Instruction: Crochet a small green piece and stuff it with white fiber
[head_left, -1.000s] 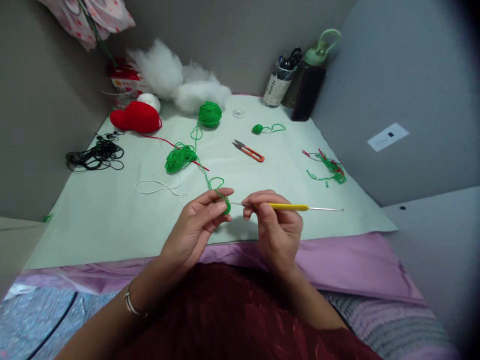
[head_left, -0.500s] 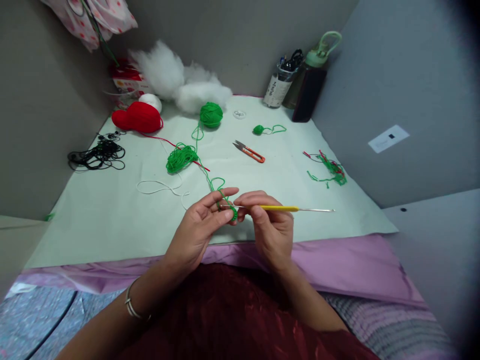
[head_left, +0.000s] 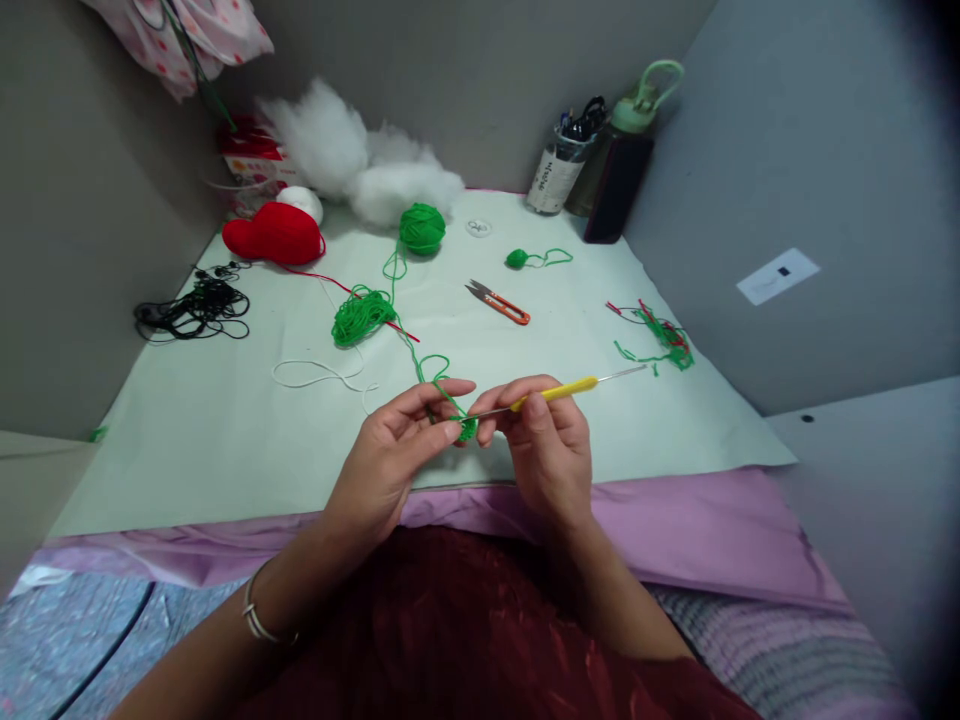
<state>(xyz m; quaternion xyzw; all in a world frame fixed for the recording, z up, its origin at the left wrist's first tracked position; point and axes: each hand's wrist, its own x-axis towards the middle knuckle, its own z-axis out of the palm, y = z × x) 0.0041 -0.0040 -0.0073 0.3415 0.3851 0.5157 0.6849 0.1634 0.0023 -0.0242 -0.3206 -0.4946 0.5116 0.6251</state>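
Note:
My left hand point(head_left: 397, 450) pinches a small green crochet piece point(head_left: 468, 430) between thumb and fingers, with green yarn point(head_left: 427, 370) running over the index finger. My right hand point(head_left: 544, 440) grips a yellow-handled crochet hook point(head_left: 559, 390); its metal tip meets the green piece and its far end tilts up to the right. The yarn strand leads back across the pale green mat point(head_left: 225, 420) to a loose green tangle point(head_left: 360, 315) and a green yarn ball point(head_left: 421, 227).
Orange snips point(head_left: 499, 301) lie mid-mat, beside a tiny green yarn ball point(head_left: 516, 258). Red yarn point(head_left: 274, 235), white stuffing point(head_left: 360, 160) and a black cord tangle point(head_left: 191, 308) sit at the left. A cup of pens point(head_left: 559, 165) and dark bottle point(head_left: 622, 170) stand at back right; yarn scraps point(head_left: 664, 338) lie right.
My right hand has shifted slightly left toward the left hand, and the hook's far end has tilted upward. The green piece sits lower between the fingertips.

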